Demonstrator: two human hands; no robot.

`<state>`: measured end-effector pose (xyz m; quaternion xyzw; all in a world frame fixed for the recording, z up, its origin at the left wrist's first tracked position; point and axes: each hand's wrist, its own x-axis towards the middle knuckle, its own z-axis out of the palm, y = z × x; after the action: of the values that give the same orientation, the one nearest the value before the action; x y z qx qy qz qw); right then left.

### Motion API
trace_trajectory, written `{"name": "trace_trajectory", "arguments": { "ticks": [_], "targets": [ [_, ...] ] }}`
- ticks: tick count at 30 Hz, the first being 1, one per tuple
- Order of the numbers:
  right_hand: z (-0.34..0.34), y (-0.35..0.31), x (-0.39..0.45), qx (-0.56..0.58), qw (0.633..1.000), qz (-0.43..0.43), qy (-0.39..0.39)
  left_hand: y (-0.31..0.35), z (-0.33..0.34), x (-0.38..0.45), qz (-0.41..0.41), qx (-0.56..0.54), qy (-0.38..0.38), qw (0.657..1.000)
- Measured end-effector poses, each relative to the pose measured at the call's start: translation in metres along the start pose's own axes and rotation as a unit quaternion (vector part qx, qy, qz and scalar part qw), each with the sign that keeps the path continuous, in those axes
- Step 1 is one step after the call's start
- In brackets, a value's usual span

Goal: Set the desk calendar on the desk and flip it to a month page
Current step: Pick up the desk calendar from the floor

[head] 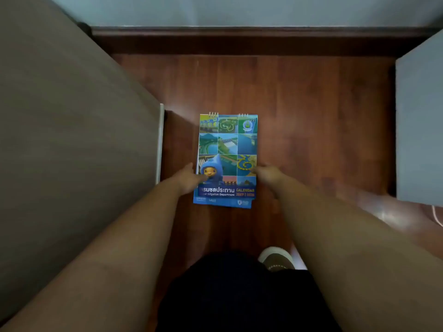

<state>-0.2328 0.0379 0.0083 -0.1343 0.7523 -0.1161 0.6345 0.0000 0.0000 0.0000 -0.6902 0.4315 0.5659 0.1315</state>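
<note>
A blue desk calendar (227, 144) shows its cover, a grid of photos with a blue cartoon mascot, and its spiral binding is at the far end. It lies flat over the reddish wooden floor. My left hand (189, 179) grips its left edge near the bottom. My right hand (267, 174) grips its right edge at the same height. Both arms reach straight down and forward. The grey-brown desk top (72, 140) fills the left side of the view, apart from the calendar.
A dark wooden skirting board (239, 41) runs along the pale wall ahead. A light grey cabinet or panel (419, 130) stands at the right. My dark trousers and a white shoe (276, 258) are below. A white strip (160, 142) edges the desk.
</note>
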Motion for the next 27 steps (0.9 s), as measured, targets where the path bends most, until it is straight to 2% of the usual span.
{"name": "trace_trajectory", "arguments": {
  "ticks": [4, 6, 9, 12, 15, 19, 21, 27],
  "targets": [
    [0.012, 0.013, 0.011, 0.065, 0.996, 0.053, -0.014, 0.011, 0.013, -0.009, -0.003, -0.081, -0.003, 0.997],
    [0.015, 0.020, 0.011, 0.066, 0.996, 0.060, -0.015, 0.013, 0.019, -0.014, -0.031, -0.114, 0.004, 0.993],
    [0.006, 0.027, -0.001, 0.067, 0.994, 0.079, -0.022, 0.018, 0.028, -0.029, -0.026, -0.182, 0.016, 0.983],
    [-0.011, 0.029, -0.030, 0.070, 0.995, 0.052, -0.056, 0.021, 0.032, -0.061, 0.005, -0.222, 0.011, 0.975],
    [-0.027, 0.028, -0.077, 0.041, 0.995, 0.010, -0.086, 0.024, 0.025, -0.112, 0.048, -0.207, 0.038, 0.976],
    [-0.051, 0.020, -0.155, -0.060, 0.996, -0.031, -0.054, 0.038, 0.008, -0.204, 0.045, -0.095, 0.088, 0.991],
    [-0.065, 0.008, -0.201, -0.095, 0.992, -0.063, -0.047, 0.046, -0.002, -0.248, 0.049, -0.085, 0.108, 0.989],
    [-0.099, -0.061, -0.343, -0.100, 0.989, -0.103, -0.020, 0.080, -0.048, -0.351, 0.085, -0.097, 0.124, 0.984]
  ]
}}
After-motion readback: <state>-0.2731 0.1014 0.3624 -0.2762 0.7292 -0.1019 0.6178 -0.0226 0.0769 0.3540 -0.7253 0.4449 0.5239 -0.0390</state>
